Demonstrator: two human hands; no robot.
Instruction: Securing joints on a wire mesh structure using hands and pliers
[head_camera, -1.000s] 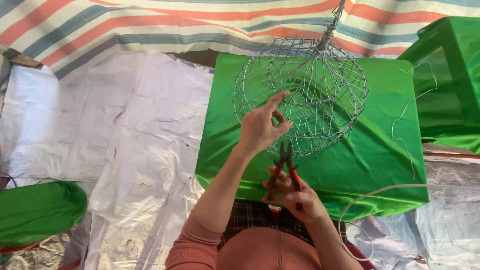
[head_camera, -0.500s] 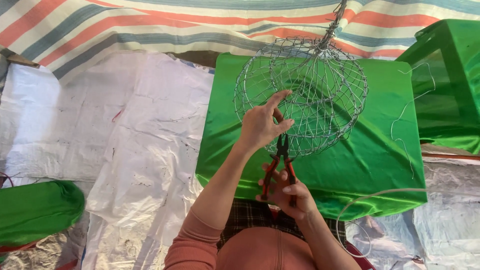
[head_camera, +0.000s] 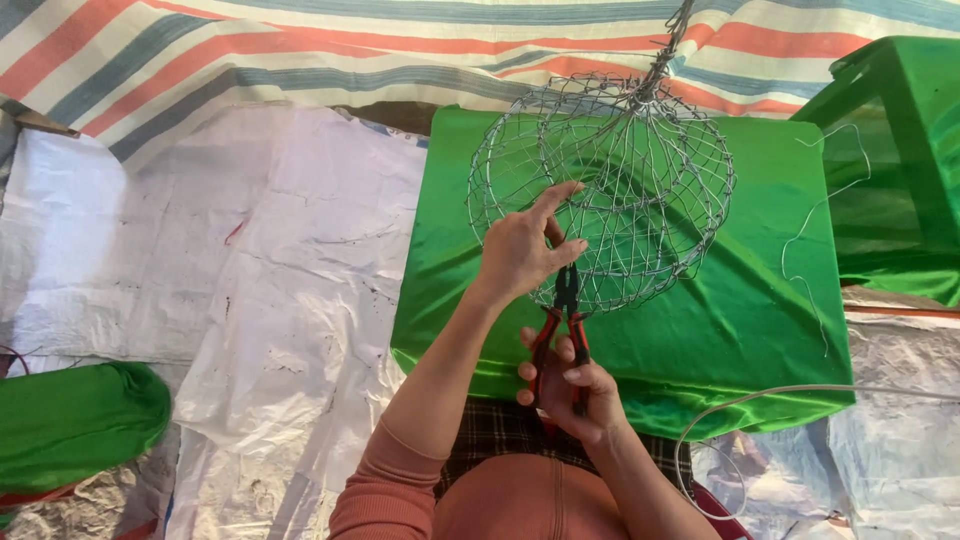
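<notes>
A round wire mesh basket (head_camera: 640, 170) stands on a green cloth-covered table (head_camera: 740, 310), its twisted wire stem rising at the top. My left hand (head_camera: 522, 248) grips the near rim of the basket with the forefinger stretched out over the mesh. My right hand (head_camera: 568, 388) holds red-and-black pliers (head_camera: 563, 325) by the handles, jaws pointing up and touching the basket's lower rim just beside my left fingers.
A loose bent wire (head_camera: 815, 240) lies on the table's right side. A thicker pale wire (head_camera: 790, 400) curves past the near right corner. A green stool (head_camera: 905, 130) stands at right, a green bundle (head_camera: 70, 420) at lower left, white sheeting (head_camera: 200, 280) covers the ground.
My right hand has raised the pliers so the jaws now meet the basket's lower rim. My left hand has stayed on the mesh.
</notes>
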